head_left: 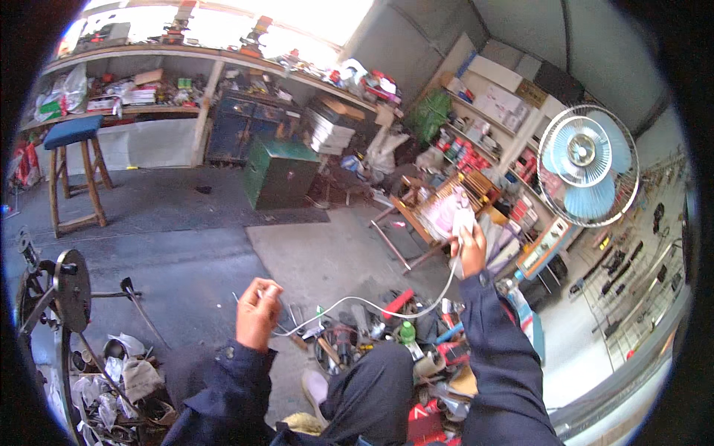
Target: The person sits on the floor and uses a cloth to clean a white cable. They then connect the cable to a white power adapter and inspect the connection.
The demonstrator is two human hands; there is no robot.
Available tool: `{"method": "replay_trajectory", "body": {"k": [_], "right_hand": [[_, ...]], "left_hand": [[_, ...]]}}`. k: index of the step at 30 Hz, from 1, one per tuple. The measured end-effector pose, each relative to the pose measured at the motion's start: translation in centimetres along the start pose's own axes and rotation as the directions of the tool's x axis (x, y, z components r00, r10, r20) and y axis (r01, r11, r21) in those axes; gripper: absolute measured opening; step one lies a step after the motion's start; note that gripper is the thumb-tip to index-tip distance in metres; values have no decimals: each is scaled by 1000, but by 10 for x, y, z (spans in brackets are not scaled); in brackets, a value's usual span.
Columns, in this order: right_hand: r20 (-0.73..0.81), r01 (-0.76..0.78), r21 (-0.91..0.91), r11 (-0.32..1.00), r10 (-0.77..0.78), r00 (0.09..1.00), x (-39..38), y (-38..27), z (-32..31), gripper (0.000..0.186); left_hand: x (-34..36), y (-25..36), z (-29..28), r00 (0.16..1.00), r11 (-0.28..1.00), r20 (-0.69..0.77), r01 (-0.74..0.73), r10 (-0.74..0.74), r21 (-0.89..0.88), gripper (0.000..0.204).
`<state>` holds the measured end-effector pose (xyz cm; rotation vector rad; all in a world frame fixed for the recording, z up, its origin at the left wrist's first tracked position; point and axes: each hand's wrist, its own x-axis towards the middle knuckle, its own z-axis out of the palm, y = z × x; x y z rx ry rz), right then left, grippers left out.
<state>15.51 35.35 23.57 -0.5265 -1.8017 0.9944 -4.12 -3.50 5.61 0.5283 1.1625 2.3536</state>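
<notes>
A thin white cable [357, 299] hangs in a loose curve between my two hands. My right hand [473, 251] is raised at the right, its fingers closed round a small white block-like piece [462, 221], where the cable's upper end meets it; its exact kind is too blurred to tell. Lower and to the left, my left hand [258, 314] is closed at the cable's other end. Its fingers pinch something whitish at their tips, mostly hidden, and the cable passes close beside the palm. Both hands are in the air above the cluttered floor.
Tools and scraps, with a green bottle [407, 332], lie before my knees. A fan [587, 160] with blue blades stands at the right, beside a wooden chair [424, 208]. A green metal box [286, 171], a blue-topped stool [74, 134] and a metal wheel [72, 291] are farther left.
</notes>
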Motion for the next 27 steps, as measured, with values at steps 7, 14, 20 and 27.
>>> {"method": "replay_trajectory", "body": {"k": [7,14,20,27], "right_hand": [[242,-360,113,926,325,914,-126,30,85,35],[605,-499,64,864,364,708,-206,25,75,26],[553,-376,19,926,304,776,-251,8,65,33],[488,-165,-3,986,146,861,-269,6,72,37]], "left_hand": [[-4,-8,8,993,988,95,64,-77,138,15],[-6,-20,10,978,956,181,51,-107,288,19],[-42,-49,51,847,955,502,21,-173,294,75],[-52,-84,42,845,942,510,-23,-162,336,74]]}}
